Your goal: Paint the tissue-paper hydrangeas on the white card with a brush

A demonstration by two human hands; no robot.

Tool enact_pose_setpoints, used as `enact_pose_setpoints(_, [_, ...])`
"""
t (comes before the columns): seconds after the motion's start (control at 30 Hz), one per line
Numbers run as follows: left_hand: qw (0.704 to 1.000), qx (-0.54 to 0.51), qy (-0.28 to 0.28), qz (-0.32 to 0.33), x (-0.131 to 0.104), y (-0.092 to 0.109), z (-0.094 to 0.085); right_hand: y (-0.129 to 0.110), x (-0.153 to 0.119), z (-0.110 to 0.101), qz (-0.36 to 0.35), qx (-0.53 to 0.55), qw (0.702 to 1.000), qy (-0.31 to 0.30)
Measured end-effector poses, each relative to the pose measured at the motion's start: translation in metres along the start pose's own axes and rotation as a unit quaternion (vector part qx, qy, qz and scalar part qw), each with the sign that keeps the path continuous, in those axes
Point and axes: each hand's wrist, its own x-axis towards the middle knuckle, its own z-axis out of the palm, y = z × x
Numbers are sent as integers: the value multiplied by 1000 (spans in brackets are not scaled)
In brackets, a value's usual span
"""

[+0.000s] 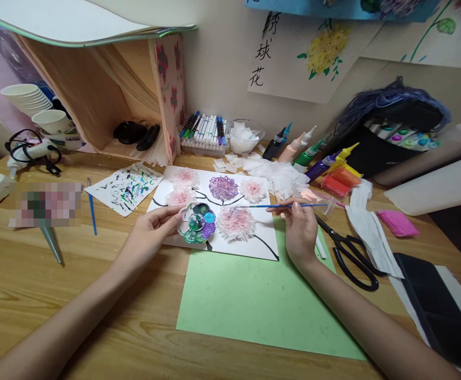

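Observation:
My left hand (160, 224) grips the edge of a flower-shaped paint palette (196, 224), whose wells hold green, blue and purple paint. In my right hand (299, 227) is a thin blue paintbrush (264, 206), its tip at the upper part of a large pink-and-white tissue-paper flower (236, 224). Whether the bristles touch the paper, I cannot tell. That flower sits on a white sheet (254, 252) with black painted stems, along with a purple flower (223, 188) and several smaller pink ones. Under the sheet's lower edge lies green paper (266, 301).
Black scissors (351, 250) lie right of my right hand. Behind the sheet are torn tissue pieces (280, 177), a glass bowl (247, 136), markers (204, 129) and paint bottles (311, 153). A paint-stained paper (125, 187) and another blue brush (92, 211) rest on the left.

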Motion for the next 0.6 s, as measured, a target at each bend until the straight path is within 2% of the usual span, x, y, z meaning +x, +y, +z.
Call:
enact_pose_setpoints(0.33, [1000, -12, -1, -6, 0, 0, -1, 0, 1, 1, 4, 13, 1000, 11])
enact_pose_setpoints(0.47, [1000, -8, -4, -2, -1, 0, -1, -2, 0, 0, -17, 28, 999, 22])
enact_pose_setpoints(0.6, [1000, -5, -4, -1, -1, 0, -1, -4, -2, 1, -24, 28, 999, 1])
